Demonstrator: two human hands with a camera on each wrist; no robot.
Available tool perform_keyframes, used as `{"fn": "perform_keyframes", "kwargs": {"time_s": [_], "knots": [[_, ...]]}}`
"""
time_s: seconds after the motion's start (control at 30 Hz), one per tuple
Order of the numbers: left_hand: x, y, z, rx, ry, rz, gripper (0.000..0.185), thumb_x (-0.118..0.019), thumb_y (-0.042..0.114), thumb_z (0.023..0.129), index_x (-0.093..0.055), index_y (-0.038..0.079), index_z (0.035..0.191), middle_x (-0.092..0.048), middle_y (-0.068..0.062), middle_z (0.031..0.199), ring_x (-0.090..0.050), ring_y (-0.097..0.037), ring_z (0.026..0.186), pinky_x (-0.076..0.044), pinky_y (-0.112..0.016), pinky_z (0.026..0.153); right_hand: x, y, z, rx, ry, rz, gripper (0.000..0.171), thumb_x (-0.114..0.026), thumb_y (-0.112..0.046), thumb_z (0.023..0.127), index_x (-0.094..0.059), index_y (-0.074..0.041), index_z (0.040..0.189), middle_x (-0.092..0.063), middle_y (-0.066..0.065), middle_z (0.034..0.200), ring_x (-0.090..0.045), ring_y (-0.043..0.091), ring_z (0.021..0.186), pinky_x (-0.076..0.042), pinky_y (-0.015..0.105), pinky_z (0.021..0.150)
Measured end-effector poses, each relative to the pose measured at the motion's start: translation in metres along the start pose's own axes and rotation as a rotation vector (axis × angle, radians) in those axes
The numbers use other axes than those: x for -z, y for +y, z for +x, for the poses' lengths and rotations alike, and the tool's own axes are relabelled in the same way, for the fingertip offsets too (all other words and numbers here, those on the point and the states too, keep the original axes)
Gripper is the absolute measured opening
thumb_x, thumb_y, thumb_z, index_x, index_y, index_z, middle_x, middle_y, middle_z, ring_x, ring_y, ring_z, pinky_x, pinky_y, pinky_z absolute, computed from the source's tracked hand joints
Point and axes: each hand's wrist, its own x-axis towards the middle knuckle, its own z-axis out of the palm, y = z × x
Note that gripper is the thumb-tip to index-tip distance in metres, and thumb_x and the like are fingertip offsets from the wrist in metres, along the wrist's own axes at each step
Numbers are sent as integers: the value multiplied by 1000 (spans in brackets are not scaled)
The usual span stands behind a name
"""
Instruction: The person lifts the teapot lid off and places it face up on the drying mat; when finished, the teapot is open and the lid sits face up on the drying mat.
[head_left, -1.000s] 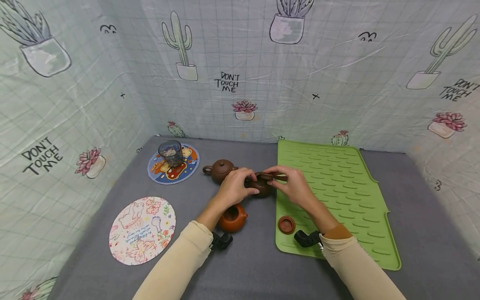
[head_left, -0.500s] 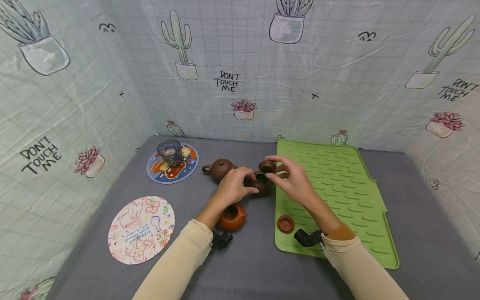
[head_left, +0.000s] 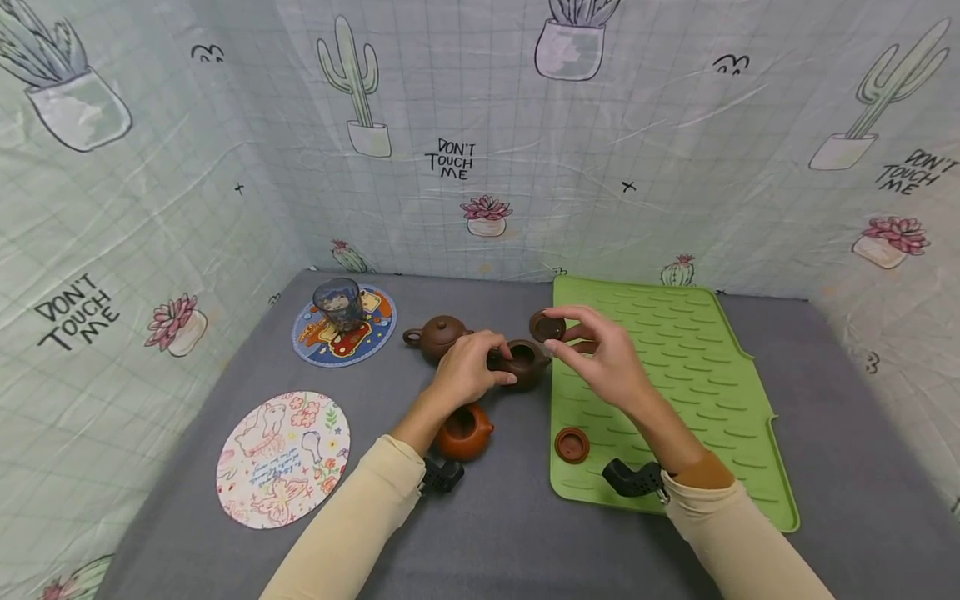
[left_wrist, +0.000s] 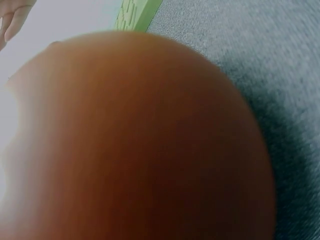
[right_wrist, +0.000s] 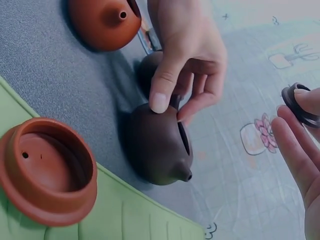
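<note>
My left hand (head_left: 468, 367) grips an open dark brown teapot (head_left: 527, 377) at its handle end; in the right wrist view the thumb presses on the pot's shoulder. The teapot stands on the grey cloth with its spout toward the green mat. My right hand (head_left: 609, 358) pinches the dark brown lid (right_wrist: 293, 102) between thumb and fingers, held up with its underside showing. An orange teapot (head_left: 462, 452) without its lid stands below my left wrist and fills most of the left wrist view. Its likely match, an orange lid (head_left: 572, 446), lies upturned on the mat.
Another brown teapot (head_left: 438, 337), lid on, stands behind my left hand. A glass (head_left: 339, 307) sits on a blue patterned round mat (head_left: 311, 354) at the back left. A floral round mat (head_left: 283, 458) lies at the left; a green ridged mat (head_left: 667, 358) covers the right.
My right hand has lifted the dark brown lid off the teapot, moved it slightly right and tipped its underside into view. My left hand has stayed on the teapot.
</note>
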Motion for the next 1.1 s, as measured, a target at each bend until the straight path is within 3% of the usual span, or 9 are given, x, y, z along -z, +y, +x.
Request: {"fn": "perform_keyframes", "kwargs": {"time_s": [0.13, 0.27, 0.4, 0.73, 0.97, 1.1], "knots": [[0, 0, 1, 1, 0, -4, 27, -89, 32, 79, -71, 24, 98, -70, 2, 111, -67, -22, 103, -56, -41, 85, 5, 0, -3, -12, 4, 20, 38, -72, -6, 94, -66, -9, 132, -68, 12, 129, -71, 2, 88, -62, 26, 76], [0, -1, 0, 2, -2, -5, 26, -89, 32, 79, -71, 25, 98, -70, 2, 113, -67, -22, 103, -56, -41, 85, 8, -1, -7, -33, -4, 34, 39, -72, -6, 94, -65, -8, 132, -67, 15, 128, -73, 9, 84, -62, 23, 74], [0, -3, 0, 0, -1, -10, 26, -88, 32, 80, -71, 25, 98, -70, 2, 115, -67, -22, 103, -56, -40, 85, 11, 0, -11, -51, -11, 41, 39, -73, -6, 94, -65, -7, 132, -68, 17, 126, -75, 13, 80, -63, 27, 71], [-1, -4, -1, -8, 2, -22, 26, -88, 31, 80, -71, 24, 99, -70, 2, 114, -66, -22, 104, -55, -41, 87, 17, 14, -26, -81, -31, -7, 38, -73, -6, 94, -66, -7, 131, -70, 19, 119, -72, 0, 73, -62, 31, 66], [0, -3, -1, -10, 1, -22, 26, -88, 31, 80, -71, 24, 98, -70, 2, 114, -66, -22, 103, -55, -41, 86, 17, 28, -37, -137, -87, -72, 36, -76, -12, 92, -69, -13, 127, -73, 15, 119, -77, 25, 80, -58, 26, 59], [0, -3, -1, -12, 1, -21, 26, -88, 31, 80, -71, 24, 98, -70, 2, 114, -66, -22, 102, -55, -40, 86, 15, 36, -44, -127, -123, -140, 36, -78, -11, 90, -70, -13, 126, -74, 15, 120, -77, 23, 80, -55, 25, 57]]}}
